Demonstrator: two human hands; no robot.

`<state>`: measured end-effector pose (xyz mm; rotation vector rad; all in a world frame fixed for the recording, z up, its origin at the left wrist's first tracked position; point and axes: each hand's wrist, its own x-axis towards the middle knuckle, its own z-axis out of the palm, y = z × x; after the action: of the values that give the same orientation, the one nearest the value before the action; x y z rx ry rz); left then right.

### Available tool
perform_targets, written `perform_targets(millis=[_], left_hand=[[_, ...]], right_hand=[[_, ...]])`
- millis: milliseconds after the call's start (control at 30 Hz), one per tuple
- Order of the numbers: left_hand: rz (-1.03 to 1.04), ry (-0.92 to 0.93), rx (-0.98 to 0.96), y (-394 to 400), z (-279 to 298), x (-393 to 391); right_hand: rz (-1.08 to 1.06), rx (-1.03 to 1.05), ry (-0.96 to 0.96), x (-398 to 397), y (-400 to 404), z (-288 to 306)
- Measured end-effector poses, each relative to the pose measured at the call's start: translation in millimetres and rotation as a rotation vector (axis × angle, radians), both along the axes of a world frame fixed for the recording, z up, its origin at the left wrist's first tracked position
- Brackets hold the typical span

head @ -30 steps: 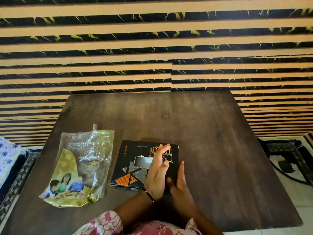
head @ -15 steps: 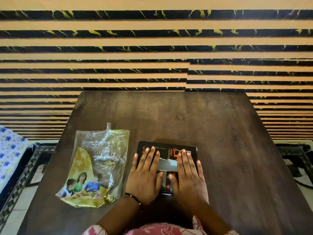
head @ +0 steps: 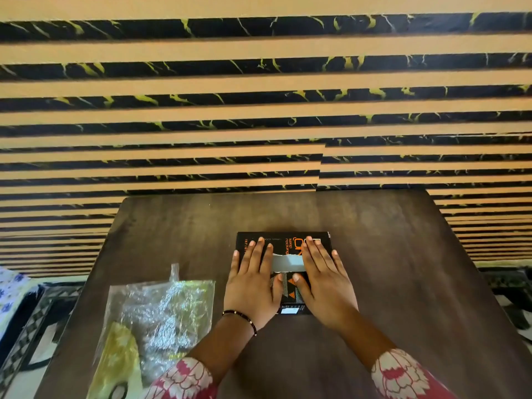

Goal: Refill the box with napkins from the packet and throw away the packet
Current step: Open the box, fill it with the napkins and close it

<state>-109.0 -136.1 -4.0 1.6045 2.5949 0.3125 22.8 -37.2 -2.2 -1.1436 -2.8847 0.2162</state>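
Note:
A black napkin box (head: 283, 243) with orange print lies flat on the dark wooden table (head: 374, 254), near its middle. A grey-white napkin (head: 288, 262) shows through the slot in its top. My left hand (head: 253, 279) rests flat on the left half of the box, fingers spread. My right hand (head: 324, 279) lies flat on the right half, thumb near the slot. The crumpled clear and gold packet (head: 155, 321) lies flat on the table to the left of my left forearm, looking flat and empty.
A striped black and tan wall (head: 259, 110) rises right behind the table's far edge. Dark chair frames stand on the floor at the left (head: 31, 321) and the right (head: 509, 289). A floral cloth (head: 8, 295) shows at the far left.
Both hands have gone from gathered at the box's near right corner to lying flat side by side on its top. The box has been turned square. The view has tilted up.

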Motion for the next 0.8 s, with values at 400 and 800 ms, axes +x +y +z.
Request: perform_targets(millis=[400, 800], left_hand=[[0.030, 0.016, 0.036, 118.2, -1.0, -73.5], [-0.007, 0.059, -0.020, 152.4, -4.8, -98.8]], right_hand=[[0.060, 0.033, 0.076, -79.6, 123.8, -5.2], [0.075, 0.084, 0.045, -103.6, 156.1, -6.5]])
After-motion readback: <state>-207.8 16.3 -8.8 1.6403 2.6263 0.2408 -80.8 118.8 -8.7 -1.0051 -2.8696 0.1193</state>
